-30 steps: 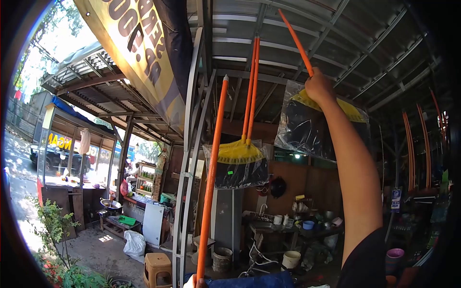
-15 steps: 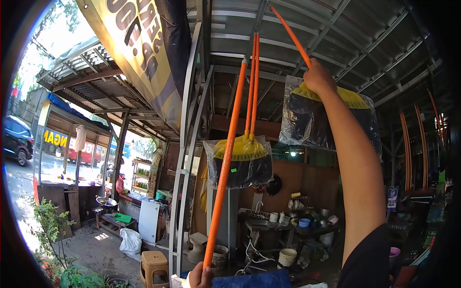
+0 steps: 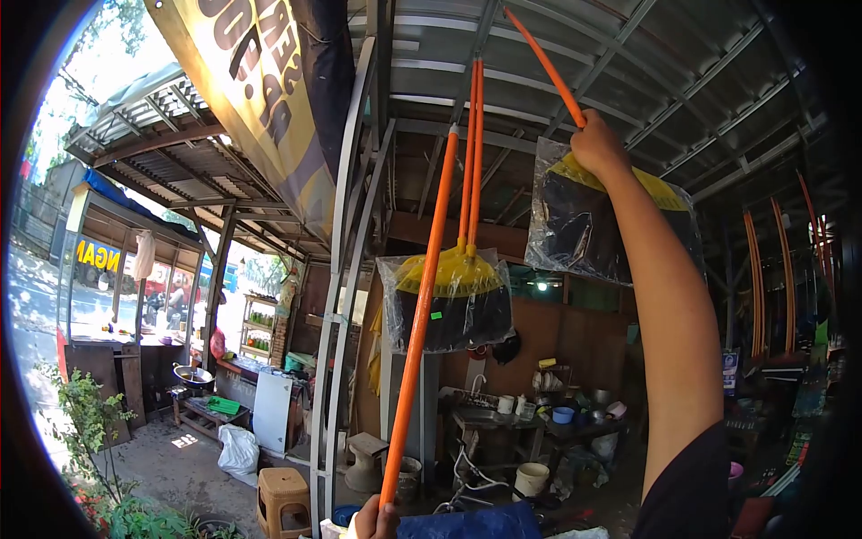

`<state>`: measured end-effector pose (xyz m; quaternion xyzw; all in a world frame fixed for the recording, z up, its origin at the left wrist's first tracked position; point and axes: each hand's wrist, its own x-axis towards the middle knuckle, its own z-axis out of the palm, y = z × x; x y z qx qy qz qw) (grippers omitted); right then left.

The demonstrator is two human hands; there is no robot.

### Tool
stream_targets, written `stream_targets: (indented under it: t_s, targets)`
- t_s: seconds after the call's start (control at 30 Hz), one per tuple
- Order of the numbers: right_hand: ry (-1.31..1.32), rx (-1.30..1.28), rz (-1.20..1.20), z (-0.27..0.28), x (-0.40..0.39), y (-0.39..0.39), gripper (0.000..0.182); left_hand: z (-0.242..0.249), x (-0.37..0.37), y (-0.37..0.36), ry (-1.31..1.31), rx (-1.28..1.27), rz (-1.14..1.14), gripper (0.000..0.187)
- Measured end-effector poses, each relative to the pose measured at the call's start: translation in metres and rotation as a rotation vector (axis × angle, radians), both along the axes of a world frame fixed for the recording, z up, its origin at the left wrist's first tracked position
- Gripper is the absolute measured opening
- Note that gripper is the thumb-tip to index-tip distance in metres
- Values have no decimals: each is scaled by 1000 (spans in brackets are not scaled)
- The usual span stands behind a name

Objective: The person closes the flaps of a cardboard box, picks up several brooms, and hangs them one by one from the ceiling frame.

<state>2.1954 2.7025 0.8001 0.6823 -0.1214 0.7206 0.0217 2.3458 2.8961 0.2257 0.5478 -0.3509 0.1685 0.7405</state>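
Note:
My raised right hand [image 3: 600,144] is closed round the orange handle of a broom [image 3: 546,67], just above its yellow and black head wrapped in clear plastic; the handle's top reaches the metal roof frame. At the bottom edge, my left hand [image 3: 373,519] grips the lower end of a long orange pole [image 3: 422,332], which leans up to a grey tip. Behind the pole, two more orange-handled brooms hang from the roof, their yellow and black heads [image 3: 449,301] bagged in plastic with a small green tag.
A metal post [image 3: 330,359] stands left of the pole, beside a brown stool [image 3: 284,503]. A large banner [image 3: 269,99] hangs above. Further back are a sink counter, a white bucket [image 3: 532,480] and a bicycle. More poles [image 3: 756,278] hang at right.
The orange pole's tip is slightly lower against the hanging brooms. The view has shifted slightly, and the dark car at far left is out of sight. Both hands keep their hold.

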Motion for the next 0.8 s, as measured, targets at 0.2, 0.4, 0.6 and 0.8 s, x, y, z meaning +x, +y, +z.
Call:
stream_targets:
  t_s: [0.2,0.4,0.6,0.8]
  targets:
    - [-22,-16,33,-2,-2,-8,37,-14,8,-10,-6,6,-9,36]
    - [-26,-43,85,-13,-13,-16,38,-26,13,-6,-21,103,66,38]
    - [-74,-94,168,-44,-16,-39,36,-16,-1,-14,-54,41,65,37]
    - [-23,28,100,-103,-1,-48,37,-7,-6,-18,-110,81,43,34]
